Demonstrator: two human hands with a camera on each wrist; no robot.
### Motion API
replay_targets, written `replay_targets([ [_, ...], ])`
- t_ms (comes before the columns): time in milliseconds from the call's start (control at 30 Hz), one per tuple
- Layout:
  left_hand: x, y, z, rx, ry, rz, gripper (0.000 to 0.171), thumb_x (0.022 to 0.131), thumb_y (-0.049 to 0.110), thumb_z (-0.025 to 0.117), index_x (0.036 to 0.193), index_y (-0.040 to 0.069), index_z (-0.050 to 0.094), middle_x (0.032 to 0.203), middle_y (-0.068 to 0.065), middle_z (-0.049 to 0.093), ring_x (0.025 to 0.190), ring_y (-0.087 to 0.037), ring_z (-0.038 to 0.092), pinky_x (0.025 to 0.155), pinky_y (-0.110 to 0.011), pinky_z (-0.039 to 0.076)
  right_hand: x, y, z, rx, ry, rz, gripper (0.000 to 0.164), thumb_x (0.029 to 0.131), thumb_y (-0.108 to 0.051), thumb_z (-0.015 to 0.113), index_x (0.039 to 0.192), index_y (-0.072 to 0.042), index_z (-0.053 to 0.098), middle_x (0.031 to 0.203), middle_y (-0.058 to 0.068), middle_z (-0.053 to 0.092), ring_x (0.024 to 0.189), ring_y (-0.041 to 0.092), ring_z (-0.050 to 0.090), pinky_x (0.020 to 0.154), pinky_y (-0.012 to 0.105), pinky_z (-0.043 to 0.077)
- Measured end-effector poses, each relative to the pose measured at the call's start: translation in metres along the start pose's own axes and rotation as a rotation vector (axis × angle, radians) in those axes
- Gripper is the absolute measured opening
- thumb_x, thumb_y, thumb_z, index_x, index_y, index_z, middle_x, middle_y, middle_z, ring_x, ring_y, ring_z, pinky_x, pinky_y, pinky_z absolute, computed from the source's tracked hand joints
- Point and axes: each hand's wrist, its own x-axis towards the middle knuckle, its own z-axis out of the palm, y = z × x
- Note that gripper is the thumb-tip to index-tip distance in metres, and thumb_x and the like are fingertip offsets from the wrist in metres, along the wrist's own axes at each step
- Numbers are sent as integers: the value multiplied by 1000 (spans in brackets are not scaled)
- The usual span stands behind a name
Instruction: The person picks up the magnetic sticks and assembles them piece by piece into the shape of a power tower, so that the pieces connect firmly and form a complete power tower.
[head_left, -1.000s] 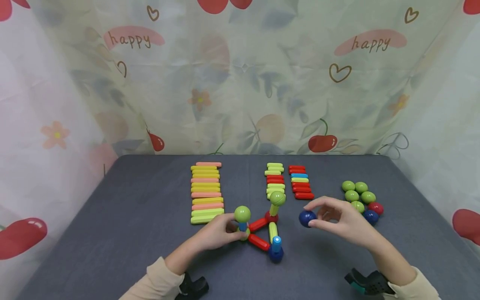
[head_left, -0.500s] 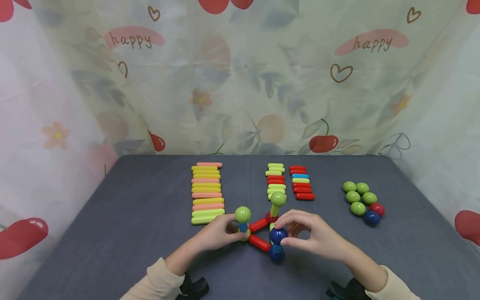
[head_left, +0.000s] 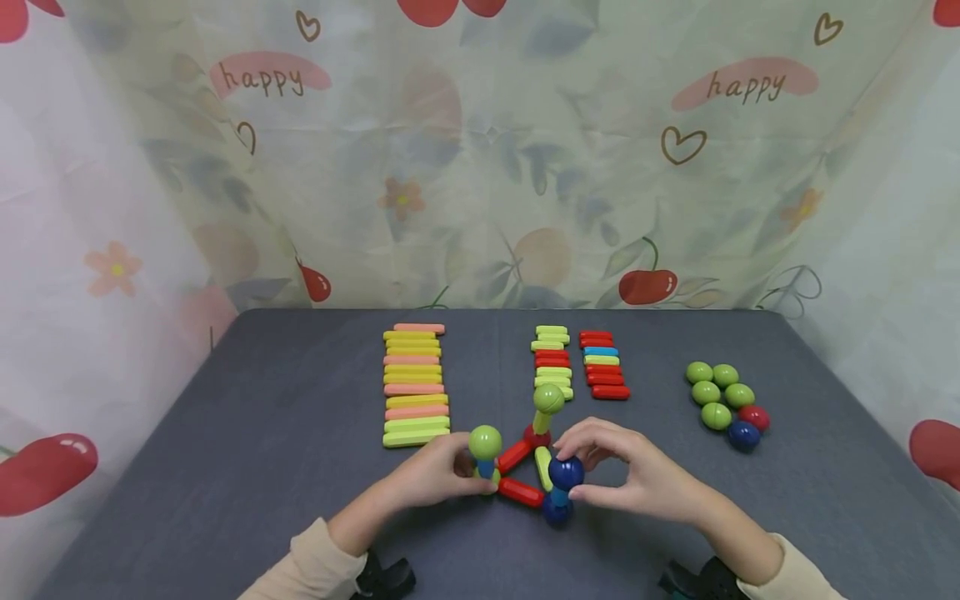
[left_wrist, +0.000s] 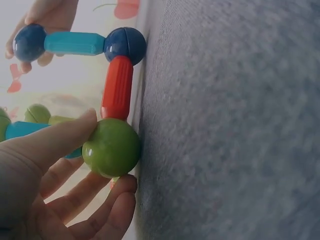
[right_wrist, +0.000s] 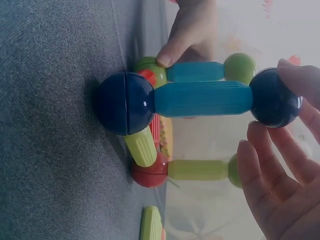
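Fingers point(left_wrist: 107, 207) of left hand point(head_left: 433, 475): bent, pinching a glossy green plastic-looking ball point(left_wrist: 111, 147) at the left corner of the triangular frame point(head_left: 519, 492); thumb on one side, fingers opposite.
Fingers point(right_wrist: 252, 172) of right hand point(head_left: 611, 467): curved, pinching a glossy dark-blue plastic-looking ball point(right_wrist: 272, 97) above the near corner of the frame.
Frame (landmark): balls and ribbed rods; lies on the dark grey cloth-covered tabletop point(head_left: 262, 467), between the two hands.
Near corner: lower dark-blue ball point(right_wrist: 125, 102); carries an upright blue ribbed rod point(right_wrist: 202, 99), its tip touching the ball pinched by the right hand.
Left corner: pinched green ball; carries a second blue rod point(head_left: 486, 469), topped by a light-green ball point(head_left: 485, 442).
Far corner: glossy red ball point(head_left: 536, 437); carries an upright yellow-green rod point(right_wrist: 197, 170), topped by another green ball point(head_left: 549, 399).
Base sides: two red ribbed rods point(head_left: 514, 456) from the left corner; one yellow-green base rod point(head_left: 543, 468) between near and far corners, its seating on the red ball not discernible.
Long rods: column of yellow, pink and yellow-green rods point(head_left: 412, 370), left of and beyond the frame.
Short rods: two columns of mainly red and yellow-green rods point(head_left: 552, 363), beyond the frame; the right-hand column includes one blue rod point(head_left: 602, 352).
Loose balls: five green, one red and one dark-blue point(head_left: 744, 436), grouped well to the right of the frame.
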Motion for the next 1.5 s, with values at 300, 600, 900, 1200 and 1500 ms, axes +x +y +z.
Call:
replay_targets([
  [300, -12, -5, -36, 191, 73, -30, 37, 78, 15, 82, 109, 7, 65, 105, -5, 65, 93, -20, 62, 82, -34, 54, 0, 0, 0, 11, -19, -4, 29, 86, -8, 73, 112, -14, 61, 109, 4, 62, 91, 8, 59, 76, 27, 56],
  [600, -15, -21, -47, 513, 268, -211, 24, 74, 7, 83, 93, 10, 70, 89, 1, 66, 83, -15, 59, 79, -37, 52, -1, -1, -1, 15, -26, 19, 28, 86, -10, 73, 112, -14, 61, 109, 4, 62, 90, 8, 59, 77, 25, 56],
  [900, -10, -13, -52, 384, 213, -109, 19, 81, 9, 77, 99, 6, 72, 87, 0, 67, 74, -11, 58, 68, -27, 51, 1, 0, 0, 17, -23, 0, 29, 86, -8, 73, 112, -12, 61, 108, 5, 63, 90, 8, 59, 76, 26, 56],
  [1200, 13, 5, -44, -76, 179, -38, 33, 92, 20, 68, 119, 2, 64, 107, -10, 68, 97, -20, 64, 85, -31, 54, 0, -1, 0, 10, -20, 14, 28, 86, -9, 73, 112, -14, 61, 108, 4, 63, 90, 8, 59, 77, 28, 56],
  [1500, 28, 1, -26, -198, 68, -17, 34, 95, 15, 62, 125, -3, 61, 116, -18, 65, 101, -21, 62, 85, -28, 52, 1, -1, 0, -6, -24, 38, 31, 87, -12, 73, 114, -13, 60, 108, 4, 63, 90, 8, 61, 77, 30, 57],
])
